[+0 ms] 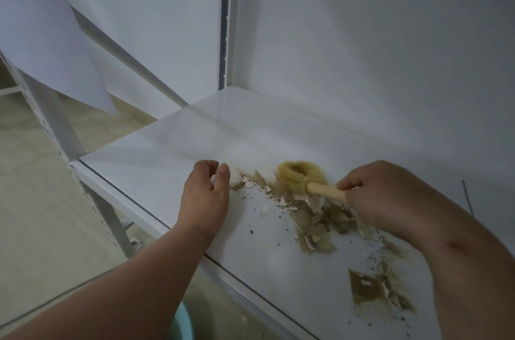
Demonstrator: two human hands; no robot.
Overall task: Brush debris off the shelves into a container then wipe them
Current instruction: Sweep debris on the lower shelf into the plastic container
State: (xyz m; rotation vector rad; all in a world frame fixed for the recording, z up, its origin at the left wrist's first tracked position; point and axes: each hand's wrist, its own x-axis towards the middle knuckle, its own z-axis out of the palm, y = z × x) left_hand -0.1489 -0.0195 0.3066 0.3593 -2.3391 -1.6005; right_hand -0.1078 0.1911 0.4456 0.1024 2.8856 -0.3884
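Brushing step: right hand (381, 194) gripping brush (302, 176), left hand (206, 194) loose, cupping debris (315, 219). Next, sweep toward shelf (167, 150) edge, probably.

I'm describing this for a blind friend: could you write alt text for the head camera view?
A person's right hand grips a wooden-handled brush on a white shelf among brownish debris, while the left hand rests open beside the pile. A pale green container peeks out below the shelf edge.
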